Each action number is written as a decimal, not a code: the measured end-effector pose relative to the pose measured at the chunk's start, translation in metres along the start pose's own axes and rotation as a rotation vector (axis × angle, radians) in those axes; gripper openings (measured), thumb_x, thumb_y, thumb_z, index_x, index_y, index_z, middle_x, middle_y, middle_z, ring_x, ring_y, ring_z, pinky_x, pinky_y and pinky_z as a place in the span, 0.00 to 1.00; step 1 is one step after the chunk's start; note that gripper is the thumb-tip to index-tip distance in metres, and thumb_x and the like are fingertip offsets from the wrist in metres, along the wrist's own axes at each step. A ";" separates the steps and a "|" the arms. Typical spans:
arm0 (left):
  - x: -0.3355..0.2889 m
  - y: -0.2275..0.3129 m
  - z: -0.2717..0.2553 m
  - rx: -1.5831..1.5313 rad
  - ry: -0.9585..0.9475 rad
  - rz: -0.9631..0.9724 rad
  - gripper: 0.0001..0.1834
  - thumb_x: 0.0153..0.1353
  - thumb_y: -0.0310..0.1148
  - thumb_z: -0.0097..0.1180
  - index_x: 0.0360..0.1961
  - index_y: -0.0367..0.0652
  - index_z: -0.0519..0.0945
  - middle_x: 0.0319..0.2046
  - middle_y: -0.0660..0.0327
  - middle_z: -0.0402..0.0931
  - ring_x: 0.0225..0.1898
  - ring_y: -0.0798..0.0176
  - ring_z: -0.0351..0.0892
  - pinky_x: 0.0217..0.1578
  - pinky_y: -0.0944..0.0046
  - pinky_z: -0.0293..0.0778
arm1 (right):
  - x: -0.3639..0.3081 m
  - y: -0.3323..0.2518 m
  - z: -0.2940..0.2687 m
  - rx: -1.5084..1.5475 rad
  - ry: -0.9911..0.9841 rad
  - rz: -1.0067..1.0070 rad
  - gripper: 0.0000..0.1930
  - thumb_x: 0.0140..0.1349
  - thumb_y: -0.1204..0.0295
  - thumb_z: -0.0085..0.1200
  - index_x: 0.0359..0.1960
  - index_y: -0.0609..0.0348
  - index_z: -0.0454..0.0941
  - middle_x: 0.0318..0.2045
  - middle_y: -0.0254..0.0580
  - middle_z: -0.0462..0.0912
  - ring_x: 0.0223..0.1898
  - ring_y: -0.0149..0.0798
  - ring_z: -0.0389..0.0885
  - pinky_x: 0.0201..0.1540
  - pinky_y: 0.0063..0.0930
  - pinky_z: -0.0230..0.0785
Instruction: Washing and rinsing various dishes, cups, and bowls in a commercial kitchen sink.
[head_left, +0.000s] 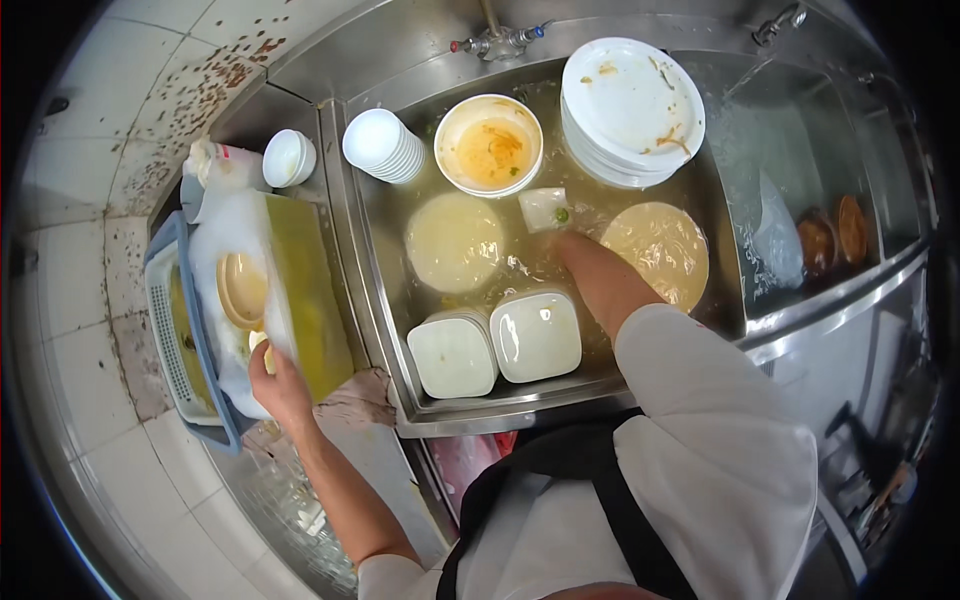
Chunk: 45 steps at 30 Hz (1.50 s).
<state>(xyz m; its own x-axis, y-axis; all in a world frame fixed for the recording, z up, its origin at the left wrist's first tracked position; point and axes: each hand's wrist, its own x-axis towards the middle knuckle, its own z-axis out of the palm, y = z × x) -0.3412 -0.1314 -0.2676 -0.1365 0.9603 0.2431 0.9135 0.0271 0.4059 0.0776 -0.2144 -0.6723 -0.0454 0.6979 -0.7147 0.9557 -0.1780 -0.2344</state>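
My left hand (284, 388) reaches to the suds at the left and pinches a small cream dish (260, 342) at its edge. A larger tan dish (243, 290) lies just beyond it, on white foam (208, 262) over yellow-green liquid. My right arm goes down into the sink's murky water; the right hand (548, 246) is under the surface and its fingers are hidden. Nearest to it is a small white square dish (541, 211) with a green scrap on it. Round dishes lie in the water on both sides: a pale one (455, 242) and a tan one (655, 257).
The metal sink (500, 408) also holds stacked square dishes (535, 337), stacked white cups (373, 140), a soiled white bowl (489, 145) and soiled stacked plates (634, 105). At right, water runs into another basin (790, 130). A blue-rimmed basket (176, 330) stands left.
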 end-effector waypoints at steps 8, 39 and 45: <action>-0.005 -0.011 -0.011 -0.086 0.066 -0.028 0.18 0.60 0.33 0.57 0.46 0.31 0.77 0.44 0.46 0.78 0.47 0.51 0.77 0.50 0.58 0.70 | -0.039 -0.002 -0.050 0.814 -0.004 0.380 0.19 0.56 0.58 0.56 0.48 0.51 0.80 0.46 0.39 0.82 0.44 0.43 0.81 0.46 0.42 0.73; -0.140 0.187 0.248 -0.596 -0.665 0.347 0.15 0.59 0.28 0.57 0.47 0.35 0.78 0.40 0.50 0.80 0.40 0.51 0.80 0.41 0.61 0.75 | -0.168 -0.030 -0.120 2.148 -0.189 -0.064 0.20 0.68 0.51 0.43 0.51 0.52 0.72 0.42 0.39 0.80 0.40 0.40 0.81 0.42 0.38 0.77; -0.166 0.197 0.270 -0.972 -0.779 0.039 0.27 0.55 0.26 0.63 0.57 0.38 0.70 0.45 0.53 0.76 0.40 0.61 0.77 0.41 0.65 0.74 | -0.160 -0.027 -0.129 2.206 -0.164 -0.154 0.15 0.66 0.59 0.48 0.51 0.47 0.70 0.38 0.37 0.81 0.37 0.37 0.81 0.38 0.35 0.74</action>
<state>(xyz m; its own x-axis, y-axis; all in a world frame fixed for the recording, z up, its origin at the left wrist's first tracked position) -0.0352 -0.2102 -0.4655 0.4506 0.8739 -0.1822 0.2044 0.0977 0.9740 0.0965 -0.2317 -0.4661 -0.1949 0.7533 -0.6281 -0.7982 -0.4939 -0.3447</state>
